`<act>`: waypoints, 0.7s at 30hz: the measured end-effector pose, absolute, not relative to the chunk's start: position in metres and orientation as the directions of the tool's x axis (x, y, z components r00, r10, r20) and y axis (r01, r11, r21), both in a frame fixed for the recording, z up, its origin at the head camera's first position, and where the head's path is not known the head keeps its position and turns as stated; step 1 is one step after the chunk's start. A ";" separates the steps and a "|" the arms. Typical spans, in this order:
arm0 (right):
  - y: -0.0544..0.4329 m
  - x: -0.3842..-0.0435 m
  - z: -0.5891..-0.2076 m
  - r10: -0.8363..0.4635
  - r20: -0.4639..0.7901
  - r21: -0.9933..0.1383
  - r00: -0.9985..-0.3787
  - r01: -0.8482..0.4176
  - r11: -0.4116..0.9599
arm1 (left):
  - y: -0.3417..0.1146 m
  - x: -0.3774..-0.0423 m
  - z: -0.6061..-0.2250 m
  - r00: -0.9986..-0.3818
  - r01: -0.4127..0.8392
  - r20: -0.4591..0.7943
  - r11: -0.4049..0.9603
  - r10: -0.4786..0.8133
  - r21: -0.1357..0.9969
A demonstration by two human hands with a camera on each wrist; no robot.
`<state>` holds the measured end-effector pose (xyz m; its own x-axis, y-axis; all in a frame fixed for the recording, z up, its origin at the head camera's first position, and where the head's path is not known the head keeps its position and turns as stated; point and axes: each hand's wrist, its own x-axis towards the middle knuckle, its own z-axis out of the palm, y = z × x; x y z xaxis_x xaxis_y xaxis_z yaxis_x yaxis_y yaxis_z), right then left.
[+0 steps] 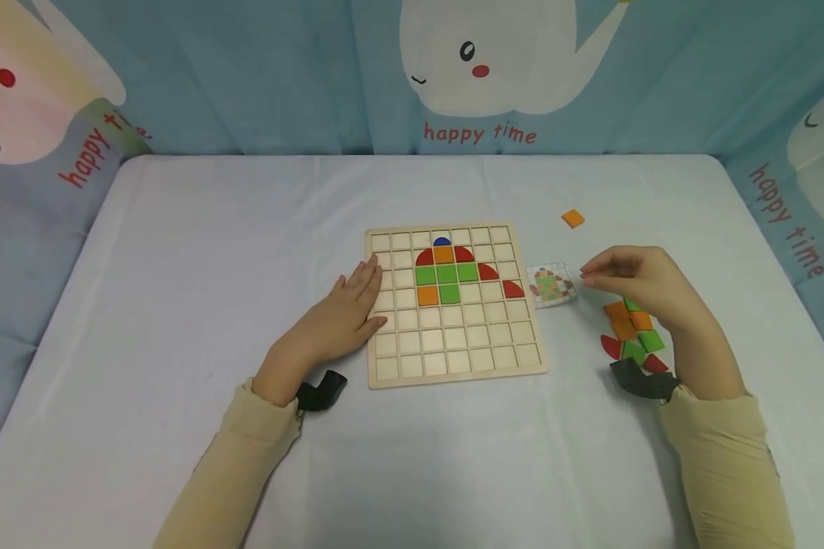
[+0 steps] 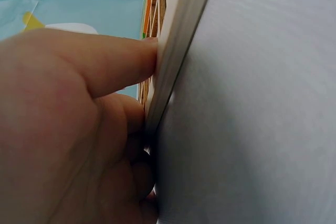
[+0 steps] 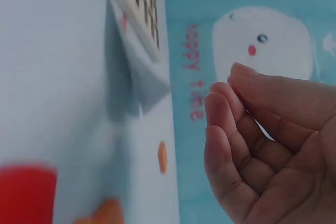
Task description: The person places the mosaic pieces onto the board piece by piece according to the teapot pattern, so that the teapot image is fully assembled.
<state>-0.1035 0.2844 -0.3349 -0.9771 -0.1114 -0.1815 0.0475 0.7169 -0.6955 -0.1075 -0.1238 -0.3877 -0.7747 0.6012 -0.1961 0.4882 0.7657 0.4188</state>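
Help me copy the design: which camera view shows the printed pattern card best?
The head view: the printed pattern card faces up there, its coloured design visible. The right wrist view shows it blurred and at a steep slant; the left wrist view doesn't show it.

Beige long sleeves (image 1: pixel 728 461) are creasing near their cuffs (image 1: pixel 712 415); bent black wrist-camera housings (image 1: pixel 324 390) are protruding at seven and four o'clock in the head view.

Cartoon-print curtains (image 1: pixel 247 76) border this tabletop play area (image 1: pixel 178 267).
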 end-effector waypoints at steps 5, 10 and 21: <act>0.303 -0.095 -0.338 -0.070 -0.196 -0.702 -0.978 0.090 0.706 | -0.123 -0.109 -0.387 -0.773 0.488 -0.196 0.763 0.603 0.424; 0.323 -0.086 -0.340 -0.045 -0.232 -0.692 -0.972 0.132 0.710 | -0.123 -0.108 -0.385 -0.775 0.481 -0.199 0.764 0.599 0.430; 0.368 -0.064 -0.352 0.030 -0.318 -0.564 -0.948 0.214 0.797 | -0.123 -0.105 -0.384 -0.780 0.482 -0.189 0.765 0.597 0.428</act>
<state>-0.0637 0.3678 -0.3521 -0.9478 0.0301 -0.3175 0.2144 0.7972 -0.5644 -0.1053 -0.1228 -0.3839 -0.7797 0.5971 -0.1886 0.4819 0.7645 0.4281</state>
